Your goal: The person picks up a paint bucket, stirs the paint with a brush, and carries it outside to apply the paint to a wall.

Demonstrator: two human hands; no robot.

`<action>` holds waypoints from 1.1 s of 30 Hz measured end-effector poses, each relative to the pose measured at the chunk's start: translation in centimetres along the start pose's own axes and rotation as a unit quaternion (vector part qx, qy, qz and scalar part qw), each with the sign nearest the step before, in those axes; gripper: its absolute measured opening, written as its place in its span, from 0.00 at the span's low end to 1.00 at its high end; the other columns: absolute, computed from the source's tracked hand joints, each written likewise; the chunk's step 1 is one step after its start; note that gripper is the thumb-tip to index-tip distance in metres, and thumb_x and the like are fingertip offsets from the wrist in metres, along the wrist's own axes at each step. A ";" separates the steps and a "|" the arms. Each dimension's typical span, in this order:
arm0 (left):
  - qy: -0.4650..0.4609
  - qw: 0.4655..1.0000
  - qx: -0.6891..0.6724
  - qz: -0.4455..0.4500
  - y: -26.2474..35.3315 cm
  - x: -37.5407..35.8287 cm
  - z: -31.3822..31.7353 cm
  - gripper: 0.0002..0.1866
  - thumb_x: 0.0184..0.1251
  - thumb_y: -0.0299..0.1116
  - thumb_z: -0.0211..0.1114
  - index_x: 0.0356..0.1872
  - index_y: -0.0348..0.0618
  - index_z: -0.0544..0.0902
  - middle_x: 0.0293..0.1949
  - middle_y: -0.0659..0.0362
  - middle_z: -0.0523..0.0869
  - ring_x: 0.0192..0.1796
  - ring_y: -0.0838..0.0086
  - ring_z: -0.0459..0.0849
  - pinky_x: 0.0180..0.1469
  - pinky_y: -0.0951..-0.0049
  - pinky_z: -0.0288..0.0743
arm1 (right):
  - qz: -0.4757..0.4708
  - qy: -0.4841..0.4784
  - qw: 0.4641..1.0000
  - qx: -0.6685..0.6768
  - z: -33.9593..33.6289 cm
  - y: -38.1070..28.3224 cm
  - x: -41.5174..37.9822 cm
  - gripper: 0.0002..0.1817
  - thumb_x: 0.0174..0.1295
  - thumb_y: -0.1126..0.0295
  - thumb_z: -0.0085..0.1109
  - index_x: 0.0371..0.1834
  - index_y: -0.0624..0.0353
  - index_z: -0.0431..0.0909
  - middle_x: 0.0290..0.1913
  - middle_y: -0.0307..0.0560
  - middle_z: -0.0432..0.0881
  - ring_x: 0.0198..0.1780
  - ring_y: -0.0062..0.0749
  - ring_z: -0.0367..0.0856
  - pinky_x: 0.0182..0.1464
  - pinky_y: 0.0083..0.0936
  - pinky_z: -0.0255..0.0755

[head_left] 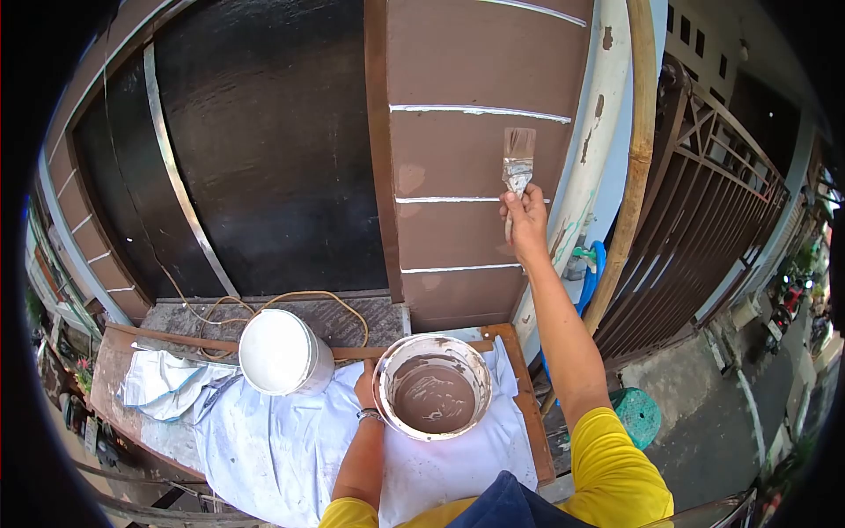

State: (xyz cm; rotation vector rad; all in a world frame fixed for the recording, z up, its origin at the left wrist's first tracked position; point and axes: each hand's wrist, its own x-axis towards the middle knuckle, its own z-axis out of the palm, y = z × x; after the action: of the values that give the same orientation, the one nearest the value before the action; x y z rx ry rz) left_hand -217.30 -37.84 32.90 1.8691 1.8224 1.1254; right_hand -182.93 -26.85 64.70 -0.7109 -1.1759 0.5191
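A paintbrush (518,163) with brown-stained bristles points upward against the brown wall (475,158), its handle held in my right hand (525,222). White horizontal lines cross the wall above and below the brush. My left hand (366,385) is at the left side of an open bucket (381,400) of brown paint (433,394); its fingers are partly hidden behind the rim, and what they grip does not show. The bucket stands on a white cloth (273,449) spread over a wooden table. Left of it is a white bucket (276,352).
A crumpled white sheet (172,378) lies at the table's left, with a yellowish cable (339,302) behind. A dark door (273,150) stands ahead. On the right are a peeling pipe (591,132), a bamboo pole (635,176), a blue hose and a metal gate (704,211).
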 end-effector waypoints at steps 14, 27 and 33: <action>0.035 0.999 -0.008 0.005 -1.6 -0.1 1.4 0.15 0.69 0.43 0.60 0.48 0.46 0.74 0.28 0.45 0.87 0.33 0.46 0.87 0.33 0.50 0.76 | 0.145 0.011 0.925 0.351 7.6 0.3 0.3 0.19 0.75 0.61 0.58 0.64 0.52 0.68 0.58 0.49 0.82 0.53 0.34 0.86 0.46 0.32 0.85; -0.015 0.999 0.028 -0.027 0.4 0.1 -0.1 0.15 0.69 0.43 0.61 0.49 0.47 0.75 0.28 0.45 0.87 0.33 0.46 0.87 0.33 0.51 0.76 | -0.066 0.072 0.975 -0.198 1.8 -2.7 6.3 0.11 0.75 0.65 0.54 0.51 0.60 0.79 0.40 0.41 0.86 0.38 0.22 0.77 0.45 0.25 0.73; 0.014 1.000 -0.013 -0.006 -0.9 -0.2 0.8 0.17 0.68 0.44 0.63 0.51 0.47 0.75 0.30 0.46 0.88 0.33 0.46 0.88 0.34 0.51 0.76 | -0.063 0.032 0.885 -0.461 0.3 -8.4 9.7 0.20 0.70 0.53 0.52 0.55 0.53 0.79 0.43 0.58 0.88 0.51 0.60 0.84 0.52 0.51 0.73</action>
State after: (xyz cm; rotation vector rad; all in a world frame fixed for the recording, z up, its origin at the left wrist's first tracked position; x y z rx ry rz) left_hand -217.29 -37.69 31.67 1.8341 1.8231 1.1698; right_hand -180.15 -25.66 77.16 -1.4339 -1.3807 -0.2251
